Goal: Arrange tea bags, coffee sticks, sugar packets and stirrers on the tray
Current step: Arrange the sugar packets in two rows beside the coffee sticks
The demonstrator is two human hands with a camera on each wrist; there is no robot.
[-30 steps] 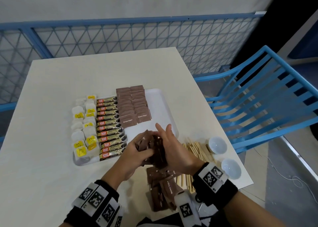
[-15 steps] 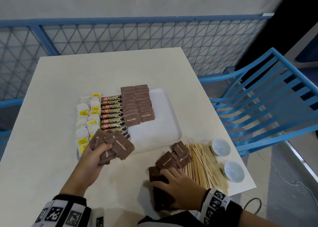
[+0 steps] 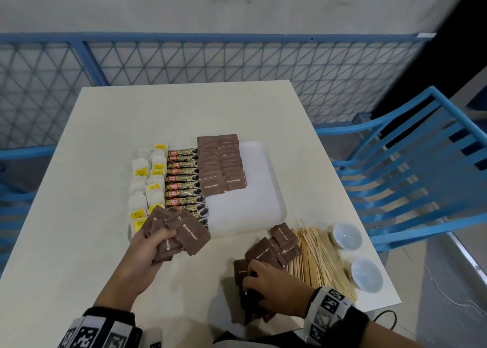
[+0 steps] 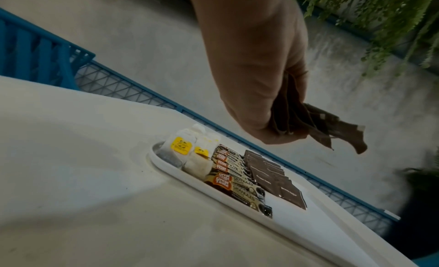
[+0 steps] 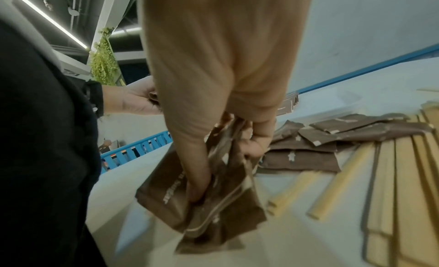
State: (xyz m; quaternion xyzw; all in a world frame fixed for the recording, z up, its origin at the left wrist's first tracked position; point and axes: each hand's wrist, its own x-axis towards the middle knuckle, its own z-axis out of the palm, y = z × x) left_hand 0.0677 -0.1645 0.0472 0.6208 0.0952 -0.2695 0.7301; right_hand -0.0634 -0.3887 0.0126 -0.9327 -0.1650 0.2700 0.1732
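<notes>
- The tea bags were seen laid in two columns at the far-left side of the white tray, presumably so that each kind of item kept its own strip.
- Just right of them, the coffee sticks had been stacked in one column, labels up and ends aligned (the near end of the column was partly hidden in the head view).
- The left hand was held above the near-left corner of the tray, its fingers curled round a fanned bundle of sugar packets; the bundle was judged to be kept there as a supply to be dealt out onto the tray.
- Two overlapping columns of placed sugar packets lay right of the coffee sticks, reaching only part of the way toward the near edge, so this row was judged unfinished.
- The right part of the tray was bare, most likely reserved for the stirrers.
- The right hand was lowered onto the loose sugar packets lying on the table near the tray; its fingers were closed on several of them (the right wrist view showed the pinch), apparently to gather more.
- The wooden stirrers lay in a loose heap on the table further right, untouched.
- Two small white bowls stood at the table's right edge.
</notes>
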